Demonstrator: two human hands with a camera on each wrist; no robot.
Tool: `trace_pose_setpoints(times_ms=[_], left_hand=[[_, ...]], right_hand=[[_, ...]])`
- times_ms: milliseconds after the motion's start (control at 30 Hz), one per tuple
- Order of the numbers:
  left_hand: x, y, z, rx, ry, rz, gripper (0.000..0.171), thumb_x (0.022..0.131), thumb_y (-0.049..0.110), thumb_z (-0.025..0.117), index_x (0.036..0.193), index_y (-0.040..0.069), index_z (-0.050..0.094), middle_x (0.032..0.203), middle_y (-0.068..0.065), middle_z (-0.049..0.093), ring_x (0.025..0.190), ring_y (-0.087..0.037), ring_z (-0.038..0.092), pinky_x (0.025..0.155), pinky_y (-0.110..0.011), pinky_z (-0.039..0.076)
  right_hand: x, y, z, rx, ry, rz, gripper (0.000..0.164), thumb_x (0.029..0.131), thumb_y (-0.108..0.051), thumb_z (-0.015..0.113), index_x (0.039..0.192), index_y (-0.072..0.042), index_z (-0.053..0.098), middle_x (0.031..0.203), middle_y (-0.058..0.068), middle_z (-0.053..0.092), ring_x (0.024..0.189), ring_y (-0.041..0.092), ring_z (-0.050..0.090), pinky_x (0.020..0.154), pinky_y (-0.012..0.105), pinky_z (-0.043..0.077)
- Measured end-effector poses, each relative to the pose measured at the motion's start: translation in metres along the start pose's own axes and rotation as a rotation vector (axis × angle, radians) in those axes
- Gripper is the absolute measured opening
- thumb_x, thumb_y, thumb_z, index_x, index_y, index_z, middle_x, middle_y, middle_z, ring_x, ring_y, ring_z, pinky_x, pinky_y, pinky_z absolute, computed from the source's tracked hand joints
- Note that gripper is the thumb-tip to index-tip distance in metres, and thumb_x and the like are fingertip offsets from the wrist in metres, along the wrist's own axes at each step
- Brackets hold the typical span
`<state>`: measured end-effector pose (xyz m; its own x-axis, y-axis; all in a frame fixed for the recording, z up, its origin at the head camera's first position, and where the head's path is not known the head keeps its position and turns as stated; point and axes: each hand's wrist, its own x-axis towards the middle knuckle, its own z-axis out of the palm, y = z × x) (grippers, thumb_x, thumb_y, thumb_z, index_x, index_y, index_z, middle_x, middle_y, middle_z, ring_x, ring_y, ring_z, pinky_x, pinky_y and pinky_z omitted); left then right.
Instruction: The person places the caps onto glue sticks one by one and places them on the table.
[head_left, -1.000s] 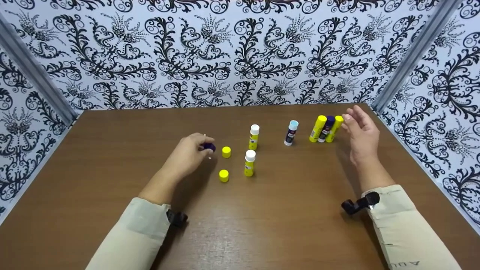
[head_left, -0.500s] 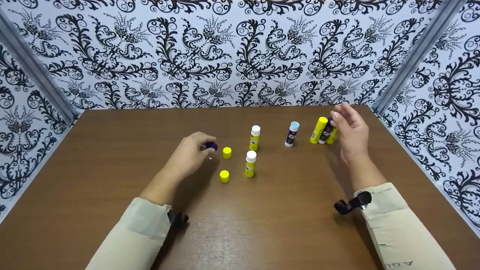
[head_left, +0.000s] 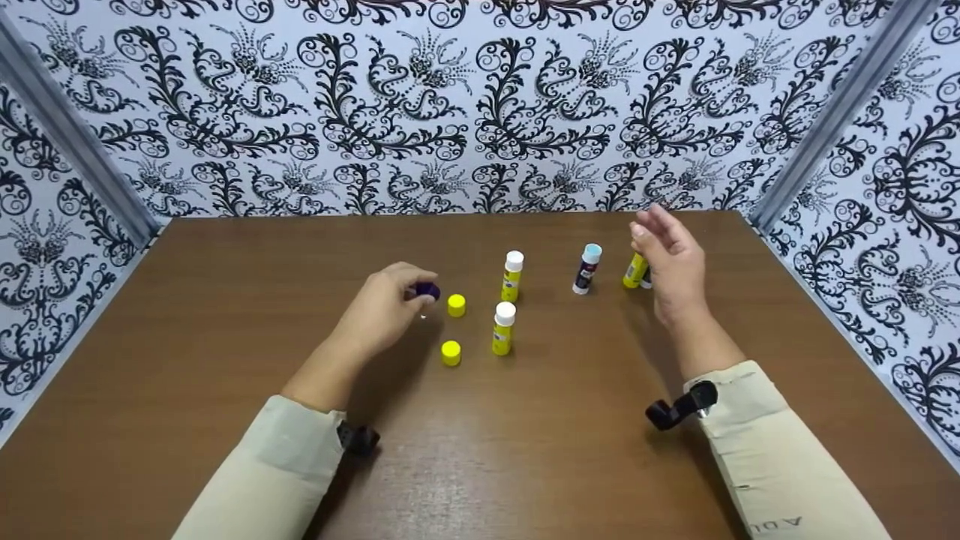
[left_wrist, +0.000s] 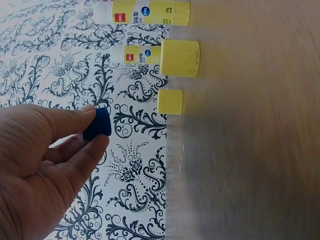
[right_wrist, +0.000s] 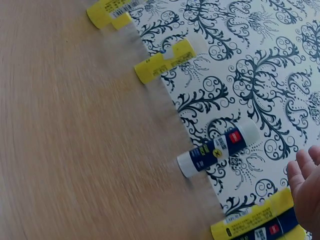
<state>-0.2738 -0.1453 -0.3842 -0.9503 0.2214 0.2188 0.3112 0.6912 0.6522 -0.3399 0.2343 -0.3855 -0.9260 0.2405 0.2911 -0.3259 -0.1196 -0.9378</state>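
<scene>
Between thumb and fingers, my left hand pinches a dark blue glue stick cap, held just above the table. Two yellow caps stand to its right, one nearer me. Beyond them are two uncapped yellow glue sticks, upright with white tops. A dark blue glue stick without its cap stands farther right, showing a pale top. My right hand is raised with relaxed fingers and holds nothing. It partly hides a group of capped glue sticks, yellow and dark blue, standing side by side.
The brown wooden table runs to a patterned black-and-white back wall. Similar patterned panels stand at left and right, joined by grey corner strips.
My right hand has moved left, from beside the capped group to in front of it, towards the uncapped blue glue stick. My left hand stays almost in place with the blue cap.
</scene>
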Motion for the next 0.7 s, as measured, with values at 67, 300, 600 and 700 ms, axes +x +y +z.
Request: trace_pose_setpoints(times_ms=[67,300,600,700], left_hand=[[0.0,0.001,0.0,-0.006,-0.002,-0.003,0.036,0.096,0.003,0.072,0.132,0.002,0.07,0.13,-0.017,0.068,0.116,-0.031,0.068,0.103,-0.041,0.059],[-0.001,0.003,-0.001,-0.015,-0.006,-0.009,0.036,0.097,0.002,0.071,0.133,0.001,0.069,0.131,-0.017,0.067,0.118,-0.032,0.068,0.104,-0.042,0.058],[-0.001,0.007,0.001,-0.036,-0.006,-0.008,0.036,0.096,0.002,0.071,0.132,0.001,0.069,0.13,-0.017,0.067,0.116,-0.031,0.069,0.101,-0.04,0.06],[-0.002,0.007,0.001,-0.028,0.002,0.004,0.035,0.096,0.001,0.071,0.131,0.001,0.07,0.129,-0.017,0.068,0.116,-0.031,0.068,0.103,-0.041,0.059]], right_hand=[[0.0,0.002,0.003,-0.015,-0.009,0.006,0.053,0.101,-0.005,0.065,0.151,0.0,0.049,0.127,0.0,0.067,0.114,0.011,0.065,0.096,0.02,0.057],[-0.001,0.009,0.012,-0.042,-0.045,0.035,0.054,0.101,-0.01,0.066,0.152,-0.003,0.049,0.126,-0.005,0.066,0.123,0.012,0.061,0.106,0.023,0.054],[-0.003,0.023,0.013,-0.11,-0.067,0.084,0.056,0.101,-0.013,0.067,0.154,-0.005,0.049,0.148,0.012,0.057,0.13,0.014,0.058,0.118,0.026,0.045],[-0.003,0.027,0.015,-0.113,-0.08,0.102,0.056,0.101,-0.012,0.067,0.154,-0.004,0.048,0.148,0.012,0.057,0.126,0.013,0.06,0.116,0.024,0.047]])
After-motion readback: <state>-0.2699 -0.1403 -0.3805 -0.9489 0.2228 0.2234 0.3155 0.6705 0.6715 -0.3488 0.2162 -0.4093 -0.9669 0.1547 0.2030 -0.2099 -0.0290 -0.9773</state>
